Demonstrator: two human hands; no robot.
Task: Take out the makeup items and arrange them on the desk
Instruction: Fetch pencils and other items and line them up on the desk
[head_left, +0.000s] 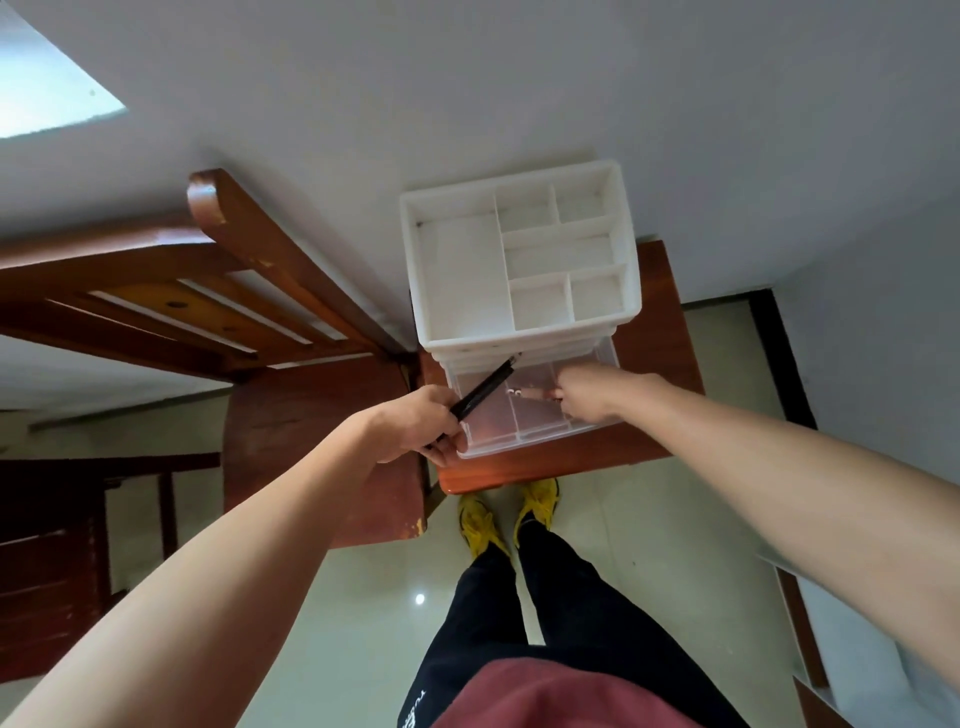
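"What's the room like?"
"Plain white wall (519, 78), with a bright pale patch (47, 88) high on the left."
"Furniture?"
"A red-brown wooden chair (249, 249) backs onto the wall, just beside a desk (670, 312) of similar wood. Darker wooden furniture (52, 545) stands far left. The pale tile floor (374, 649) is glossy, with one small glint (420, 599)."

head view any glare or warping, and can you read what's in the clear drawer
Head view: the wide lens bows the chair; a small glare spot sits on the floor; the clear drawer looks soft, its pinkish item unreadable.
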